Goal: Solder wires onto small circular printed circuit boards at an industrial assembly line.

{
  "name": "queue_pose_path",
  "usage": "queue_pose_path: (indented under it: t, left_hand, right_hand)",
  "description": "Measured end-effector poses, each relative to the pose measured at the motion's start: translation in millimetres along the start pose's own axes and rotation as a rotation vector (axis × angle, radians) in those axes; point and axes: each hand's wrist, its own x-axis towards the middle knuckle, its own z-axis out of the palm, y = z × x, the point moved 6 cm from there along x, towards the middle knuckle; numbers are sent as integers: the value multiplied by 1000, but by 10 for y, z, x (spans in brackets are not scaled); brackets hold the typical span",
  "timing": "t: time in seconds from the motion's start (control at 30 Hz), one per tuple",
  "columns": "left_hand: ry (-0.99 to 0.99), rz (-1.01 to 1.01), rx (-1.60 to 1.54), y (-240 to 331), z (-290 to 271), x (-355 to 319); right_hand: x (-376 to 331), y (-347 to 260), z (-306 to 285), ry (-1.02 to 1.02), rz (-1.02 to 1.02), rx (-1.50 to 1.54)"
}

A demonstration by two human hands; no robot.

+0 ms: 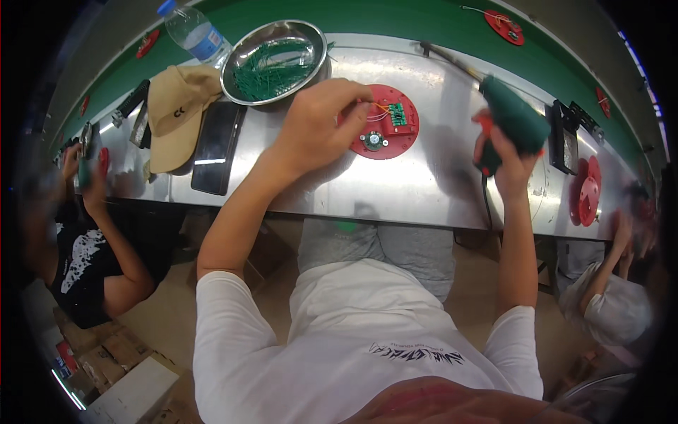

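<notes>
A round red disc lies on the metal bench in front of me, with a small green circuit board, thin white and orange wires and a small round part on it. My left hand is over the disc's left edge, thumb and forefinger curled near the wires; whatever is between them is too small to make out. To the right of the disc, my right hand grips a green pistol-grip tool with a red trigger, blurred by motion. A cord hangs below its grip.
A metal bowl of green wires, a water bottle, a tan cap and a dark flat phone-like slab stand left. A metal rod extends left of the tool. Red discs lie right; people work at both sides.
</notes>
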Motion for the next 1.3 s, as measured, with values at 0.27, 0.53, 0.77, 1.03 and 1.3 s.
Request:
queue_pose_path:
  t: [0.27, 0.53, 0.77, 1.03, 1.3]
  left_hand:
    - [27, 195, 279, 20, 415, -153]
    - [45, 239, 347, -37, 467, -198]
    - [57, 270, 368, -38, 473, -217]
    - [65, 273, 382, -75, 472, -236]
    - [81, 300, 382, -66, 481, -229]
  right_hand:
    - [-759, 13, 37, -125, 184, -125]
    - [-875, 63, 81, -160, 143, -142]
    - [-834, 87, 103, -170, 163, -180]
    - [-839, 70, 169, -95, 210, -96]
    - [-812, 43, 166, -95, 243, -143]
